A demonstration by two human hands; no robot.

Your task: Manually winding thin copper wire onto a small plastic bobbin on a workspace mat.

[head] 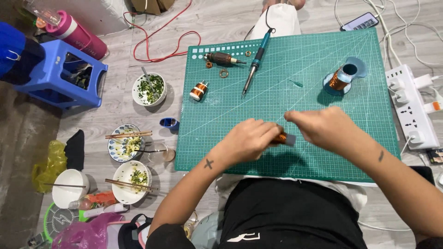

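Note:
Both my hands meet over the near middle of a green cutting mat (304, 87). My left hand (249, 139) is closed around a small copper-wound coil (282, 138), of which only an orange and grey end shows. My right hand (318, 127) pinches that same end from the right. Further back on the mat lie a soldering iron (255, 64), a motor rotor with a shaft (222, 58), a small copper coil (199, 90), two copper rings (224, 73) and a blue spool of copper wire (341, 79).
A white power strip (410, 108) with plugs lies right of the mat, a phone (360, 21) behind it. Left of the mat stand bowls with food and chopsticks (127, 140), a blue stool (64, 74), a pink bottle (76, 34) and a red cable (157, 46).

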